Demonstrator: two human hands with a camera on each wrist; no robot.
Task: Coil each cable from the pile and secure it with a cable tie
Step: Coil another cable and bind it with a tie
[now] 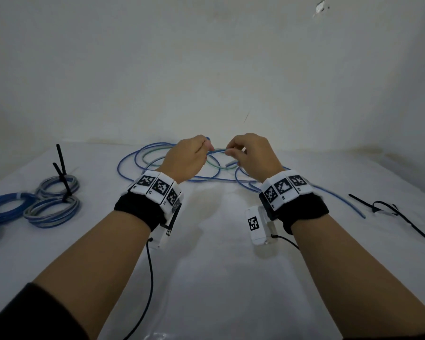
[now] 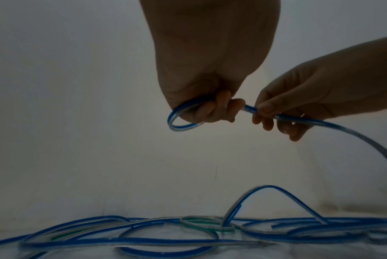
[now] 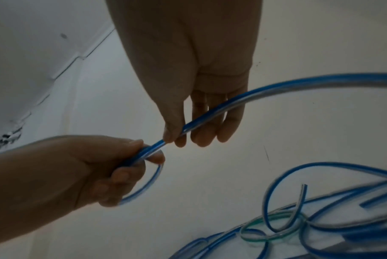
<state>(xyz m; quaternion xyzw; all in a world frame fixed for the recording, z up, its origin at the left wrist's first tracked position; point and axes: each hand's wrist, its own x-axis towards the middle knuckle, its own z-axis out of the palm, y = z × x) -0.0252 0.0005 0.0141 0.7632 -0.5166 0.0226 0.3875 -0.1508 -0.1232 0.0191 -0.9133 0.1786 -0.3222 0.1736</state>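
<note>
Cable [image 2: 334, 125], blue and clear, is held above the loose pile [image 1: 182, 165] on the tabletop [image 1: 219, 266]. Your left hand [image 1: 185, 157] has its fingers [image 2: 219, 108] curled round a small first loop. Your right hand [image 1: 252, 155] pinches the strand just beside it between thumb and forefinger. Finished coils [image 1: 52, 204] lie at far left, spare cable ties [image 1: 388, 212] at right.

A white tabletop [image 1: 219, 278] is meeting a pale wall [image 1: 182, 69] along its far edge; a chipped patch [image 1: 320, 7] is showing high on that wall.
</note>
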